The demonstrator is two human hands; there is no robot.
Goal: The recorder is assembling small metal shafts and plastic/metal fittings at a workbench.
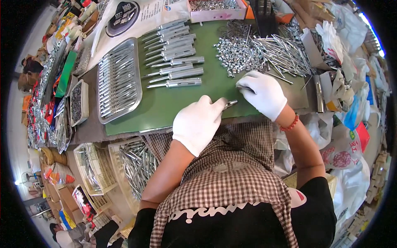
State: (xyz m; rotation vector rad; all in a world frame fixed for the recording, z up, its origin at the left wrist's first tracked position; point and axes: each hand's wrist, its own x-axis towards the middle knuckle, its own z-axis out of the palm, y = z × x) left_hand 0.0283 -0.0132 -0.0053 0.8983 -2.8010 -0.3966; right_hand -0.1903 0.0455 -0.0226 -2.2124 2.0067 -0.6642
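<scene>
- From the head view, your left hand point(198, 123), in a white glove, is over the near edge of the green mat point(155, 110).
- Its fingers are bent around a shiny metal tube point(232, 103). One end pokes out to the right, toward your other hand; your glove hides the rest.
- Your right hand point(264, 96), gloved too, is just beside the tube, a little farther away.
- Its fingers are curled in and pinch a small grey bit point(245, 88). It is too small to tell what kind.
- Past your right hand is a heap of little metal rings point(237, 56).
- To the right of those, long thin rods point(285, 53) lie in a messy pile.
- On the far left part of the mat, metal tools point(184, 62) lie in a row, with thin tips pointing left.
- Left of that row is a silver tray point(139, 78) full of more metal pieces.
- Farther left sits a white tub point(86, 103) with tiny dark bits inside.
- At the far edge is a pink box point(217, 15) of small shiny bits.
</scene>
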